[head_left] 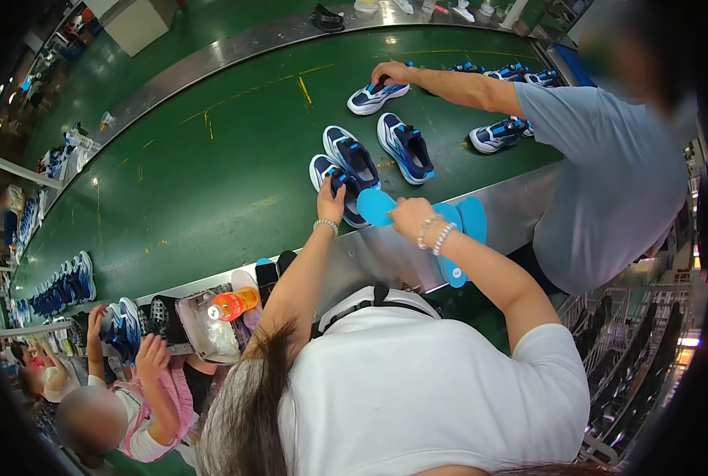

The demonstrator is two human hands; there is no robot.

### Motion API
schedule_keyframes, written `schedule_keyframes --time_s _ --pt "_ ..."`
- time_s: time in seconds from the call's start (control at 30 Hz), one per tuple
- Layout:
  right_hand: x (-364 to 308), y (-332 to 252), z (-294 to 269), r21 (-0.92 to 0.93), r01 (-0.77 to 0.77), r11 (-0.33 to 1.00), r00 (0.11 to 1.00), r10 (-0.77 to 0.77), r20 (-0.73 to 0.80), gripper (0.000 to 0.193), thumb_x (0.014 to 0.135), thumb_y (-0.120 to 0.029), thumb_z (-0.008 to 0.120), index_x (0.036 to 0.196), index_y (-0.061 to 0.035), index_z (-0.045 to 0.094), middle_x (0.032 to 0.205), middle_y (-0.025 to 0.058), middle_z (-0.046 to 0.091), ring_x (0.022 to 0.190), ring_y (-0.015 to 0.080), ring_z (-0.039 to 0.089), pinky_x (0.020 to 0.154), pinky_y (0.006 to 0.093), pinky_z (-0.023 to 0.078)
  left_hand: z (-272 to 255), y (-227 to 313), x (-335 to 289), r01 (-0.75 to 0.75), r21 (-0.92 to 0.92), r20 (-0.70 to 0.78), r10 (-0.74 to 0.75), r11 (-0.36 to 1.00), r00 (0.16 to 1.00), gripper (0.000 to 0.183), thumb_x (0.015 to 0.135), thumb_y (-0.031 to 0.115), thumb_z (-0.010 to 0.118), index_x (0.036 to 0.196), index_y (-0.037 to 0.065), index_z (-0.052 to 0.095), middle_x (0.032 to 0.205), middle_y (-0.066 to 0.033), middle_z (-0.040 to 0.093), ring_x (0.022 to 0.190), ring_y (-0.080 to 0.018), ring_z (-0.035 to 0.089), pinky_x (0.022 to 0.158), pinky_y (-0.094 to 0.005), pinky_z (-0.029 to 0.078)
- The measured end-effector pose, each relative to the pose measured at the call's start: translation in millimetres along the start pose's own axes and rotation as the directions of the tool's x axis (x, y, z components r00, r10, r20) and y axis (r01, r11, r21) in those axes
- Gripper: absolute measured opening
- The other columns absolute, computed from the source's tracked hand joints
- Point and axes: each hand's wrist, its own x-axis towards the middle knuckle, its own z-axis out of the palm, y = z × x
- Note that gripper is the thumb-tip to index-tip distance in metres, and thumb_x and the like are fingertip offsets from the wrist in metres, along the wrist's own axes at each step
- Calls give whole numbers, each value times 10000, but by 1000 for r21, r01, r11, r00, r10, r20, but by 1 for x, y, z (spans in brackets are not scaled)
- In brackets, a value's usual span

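The navy shoe (351,198) stands by the worktop's (235,159) near edge, its long axis slanting: toe toward the far left, heel toward that edge. The left hand (331,202) grips it at the tongue, nearer to it than the right hand (412,218), which pinches a blue insole (376,207). From that right hand the shoe lies to the left; the insole's free end points at its heel, just beside it. A second shoe (351,155) sits alongside, farther in; more insoles (471,218) are by the right wrist.
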Motion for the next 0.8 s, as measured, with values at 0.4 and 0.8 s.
schedule_keyframes --time_s 0.4,0.8 --pt "143 -56 85 283 -140 949 941 216 -260 168 784 -114 477 735 -44 622 721 157 622 700 283 626 599 364 509 -35 16 23 62 282 181 -117 958 977 476 860 417 412 674 10 571 710 -236 571 705 -402 551 641 -465 432" --pt "176 -61 115 578 -241 780 961 277 28 278 832 -150 443 1033 3 560 1055 198 562 991 314 542 821 368 460 -44 19 2 255 109 184 -271 961 945 367 845 345 489 1042 52 587 840 -235 596 811 -359 583 703 -374 452"
